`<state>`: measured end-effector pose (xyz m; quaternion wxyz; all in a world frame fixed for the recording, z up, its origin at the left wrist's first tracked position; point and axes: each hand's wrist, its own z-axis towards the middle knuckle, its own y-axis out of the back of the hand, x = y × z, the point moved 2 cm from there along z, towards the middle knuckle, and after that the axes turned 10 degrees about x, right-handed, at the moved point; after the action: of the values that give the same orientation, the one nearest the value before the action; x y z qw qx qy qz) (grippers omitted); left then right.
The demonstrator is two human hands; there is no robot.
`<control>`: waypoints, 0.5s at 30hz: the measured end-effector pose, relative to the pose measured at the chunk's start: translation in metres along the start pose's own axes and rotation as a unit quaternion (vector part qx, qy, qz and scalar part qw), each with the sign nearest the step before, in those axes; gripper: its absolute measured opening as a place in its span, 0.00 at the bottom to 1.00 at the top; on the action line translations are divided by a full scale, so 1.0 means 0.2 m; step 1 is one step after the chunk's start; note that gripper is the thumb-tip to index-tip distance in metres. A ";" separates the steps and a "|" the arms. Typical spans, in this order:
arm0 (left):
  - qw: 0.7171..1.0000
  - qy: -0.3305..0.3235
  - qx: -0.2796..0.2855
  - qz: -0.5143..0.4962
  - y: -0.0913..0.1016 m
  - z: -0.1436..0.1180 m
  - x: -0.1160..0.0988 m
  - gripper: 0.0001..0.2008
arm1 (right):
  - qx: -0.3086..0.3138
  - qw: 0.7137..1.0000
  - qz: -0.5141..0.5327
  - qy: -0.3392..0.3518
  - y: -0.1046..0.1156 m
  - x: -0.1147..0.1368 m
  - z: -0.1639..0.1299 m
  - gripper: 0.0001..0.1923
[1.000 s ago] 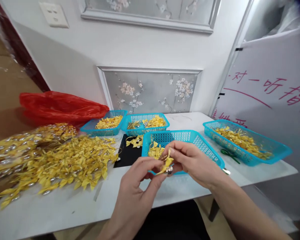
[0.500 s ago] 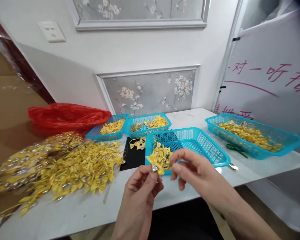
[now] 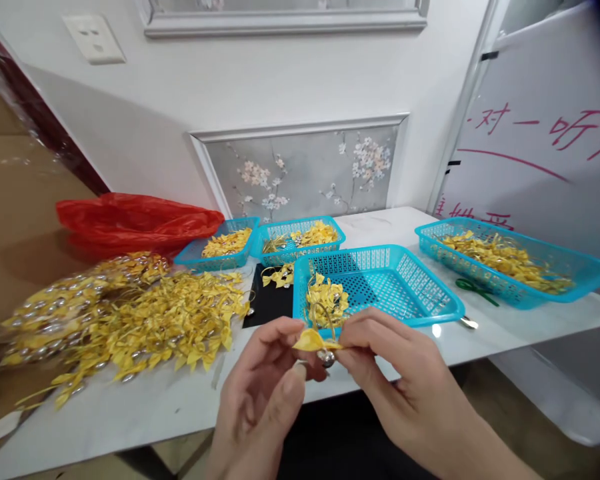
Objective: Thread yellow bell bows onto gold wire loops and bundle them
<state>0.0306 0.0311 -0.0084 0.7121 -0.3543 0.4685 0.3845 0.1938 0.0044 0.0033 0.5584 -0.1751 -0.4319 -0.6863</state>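
Observation:
A yellow ribbon bow [image 3: 310, 341] with a silver bell [image 3: 326, 358] and a thin cord loop on top is held up in front of the blue basket. My right hand [image 3: 395, 373] pinches the bow's right end between thumb and fingers. Around its left side my left hand [image 3: 265, 387] is spread, thumb and index finger apart. Some left fingertips lie behind the bell, and whether they touch it is hidden. Just beyond both hands, the blue basket [image 3: 405, 267] has a small heap of yellow bows [image 3: 326, 297] in its left end.
On the table's left lies a large pile of belled yellow bows [image 3: 165, 320], beside a red plastic bag [image 3: 135, 223]. Two smaller baskets [image 3: 300, 252] of bows stand behind, another basket [image 3: 523, 293] at right. Green-handled scissors [image 3: 475, 290] and a black pad [image 3: 267, 303] rest on the table.
My right hand has closed on the bow's right end. The bow has turned edge-on with its bell below, and my left thumb and index finger have moved apart.

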 end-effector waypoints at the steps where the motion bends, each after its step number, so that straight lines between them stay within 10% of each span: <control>1: 0.999 -0.013 -0.001 0.032 0.01 0.00 -0.01 0.14 | 0.005 1.000 -0.007 0.006 0.00 0.01 0.00 0.08; 15: 0.989 0.132 -0.013 -0.061 -0.04 0.02 0.00 0.03 | 0.008 0.962 0.237 -0.132 -0.06 -0.04 -0.03 0.10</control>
<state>0.0404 0.0311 -0.0064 0.6617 -0.4393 0.5306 0.2961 0.1862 0.0051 -0.0099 0.6444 -0.3570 -0.4537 -0.5014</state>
